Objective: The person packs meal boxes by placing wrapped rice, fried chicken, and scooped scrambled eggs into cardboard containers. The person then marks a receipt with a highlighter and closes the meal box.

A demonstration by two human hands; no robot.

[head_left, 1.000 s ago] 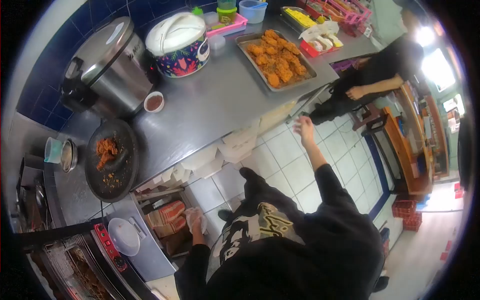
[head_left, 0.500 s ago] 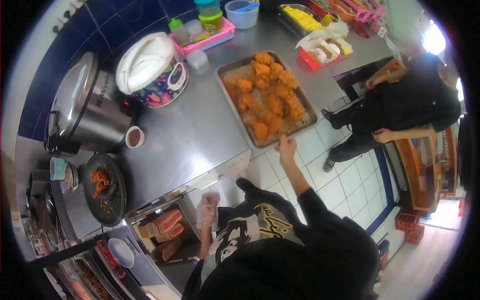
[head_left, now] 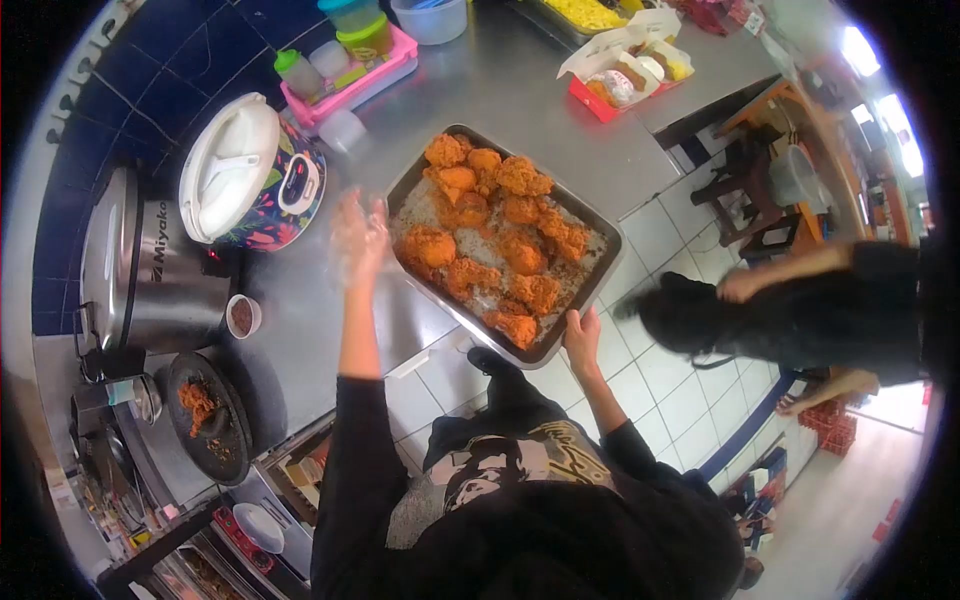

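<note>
A metal tray [head_left: 612, 258] of several pieces of orange-brown fried chicken [head_left: 522, 254] lies at an angle on the steel counter, its near corner reaching past the edge. My right hand [head_left: 582, 338] is closed on the rim at that near right corner, thumb on top. Wearing a clear plastic glove, my left hand [head_left: 360, 238] is raised beside the tray's left edge, a little blurred, fingers apart and holding nothing. Whether it touches the tray I cannot tell.
A flowered rice cooker [head_left: 285, 190], a large Miyako cooker [head_left: 170, 280], a small cup [head_left: 243, 316] and a stone mortar [head_left: 240, 440] stand left. Behind are a pink basket [head_left: 365, 75] and a red-white food box [head_left: 605, 105]. A co-worker [head_left: 800, 310] bends over at the right.
My left hand has risen from beside my body to the tray's left side. The tray has turned somewhat, with my right hand still on its rim. The co-worker has bent down.
</note>
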